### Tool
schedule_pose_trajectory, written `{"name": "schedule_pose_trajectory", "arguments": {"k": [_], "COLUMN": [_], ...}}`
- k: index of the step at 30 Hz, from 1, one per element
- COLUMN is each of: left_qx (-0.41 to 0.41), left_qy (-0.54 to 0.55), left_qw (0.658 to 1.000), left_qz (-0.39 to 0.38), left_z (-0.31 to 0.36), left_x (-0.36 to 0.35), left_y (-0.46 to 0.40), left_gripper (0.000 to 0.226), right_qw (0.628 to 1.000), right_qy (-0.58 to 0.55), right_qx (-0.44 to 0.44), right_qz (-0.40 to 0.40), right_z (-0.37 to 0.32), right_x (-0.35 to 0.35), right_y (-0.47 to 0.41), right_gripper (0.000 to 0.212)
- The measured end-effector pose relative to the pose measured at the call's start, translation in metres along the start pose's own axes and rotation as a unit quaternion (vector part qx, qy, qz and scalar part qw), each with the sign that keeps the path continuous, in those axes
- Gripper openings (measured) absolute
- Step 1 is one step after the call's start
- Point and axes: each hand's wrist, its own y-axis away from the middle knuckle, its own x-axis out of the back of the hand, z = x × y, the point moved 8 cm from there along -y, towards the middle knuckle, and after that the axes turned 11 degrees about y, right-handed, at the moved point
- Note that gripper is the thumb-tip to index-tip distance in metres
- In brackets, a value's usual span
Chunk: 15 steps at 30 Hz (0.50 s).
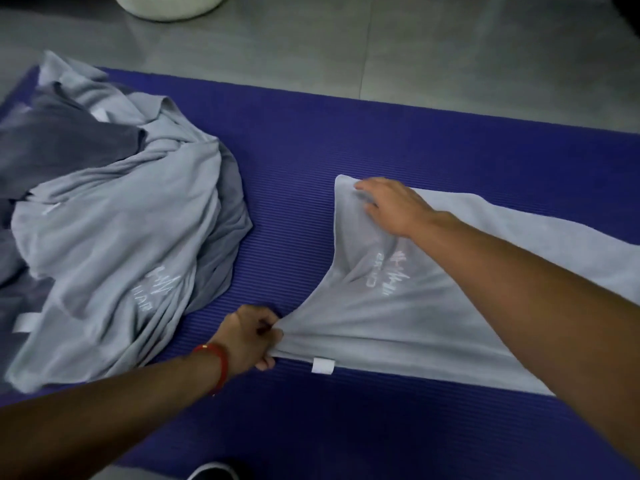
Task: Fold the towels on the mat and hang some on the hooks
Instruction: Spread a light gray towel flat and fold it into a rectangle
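A light grey towel (433, 317) with white lettering lies spread on the right half of the blue mat (294, 174). My left hand (251, 337), with a red band at the wrist, grips the towel's near left corner and draws it taut. My right hand (391, 206) lies on the towel's far left corner, fingers curled into the cloth there. A white loop tag (322, 366) sticks out of the towel's near edge. A crumpled heap of light and dark grey towels (114, 216) covers the mat's left part.
Grey floor tiles (415, 46) lie beyond the mat. A white rounded object (169, 5) stands on the floor at the top edge. A dark shoe tip (214, 472) shows at the bottom edge. No hooks are in view.
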Motion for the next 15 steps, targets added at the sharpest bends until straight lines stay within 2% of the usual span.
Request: {"name": "schedule_pose_trajectory", "arguments": {"k": [2,4,8,12,15], "left_qx": [-0.003,-0.004,-0.014,-0.032,-0.059], "left_qy": [0.001,-0.010,-0.048,-0.059,-0.050], "left_qw": [1.000,1.000,0.999,0.998,0.996], "left_qz": [-0.008,-0.019,-0.020,0.003,0.045], "left_z": [-0.011,-0.019,-0.018,-0.013,-0.013], "left_x": [0.001,-0.002,0.011,0.021,0.023], "left_y": [0.007,0.015,0.019,0.017,0.017], "left_gripper": [0.011,0.012,0.010,0.013,0.017], "right_qw": [1.000,0.999,0.996,0.989,0.985], "right_qy": [0.002,0.017,0.059,0.006,-0.032], "right_qx": [-0.004,-0.029,-0.043,-0.033,-0.010], "right_qz": [-0.026,-0.040,0.058,0.144,0.166], "right_z": [-0.006,-0.007,-0.011,-0.021,-0.033], "right_x": [-0.010,-0.021,-0.002,0.037,0.044], "right_y": [-0.031,-0.053,-0.078,-0.099,-0.113], "right_gripper": [0.062,0.062,0.025,0.018,0.017]}}
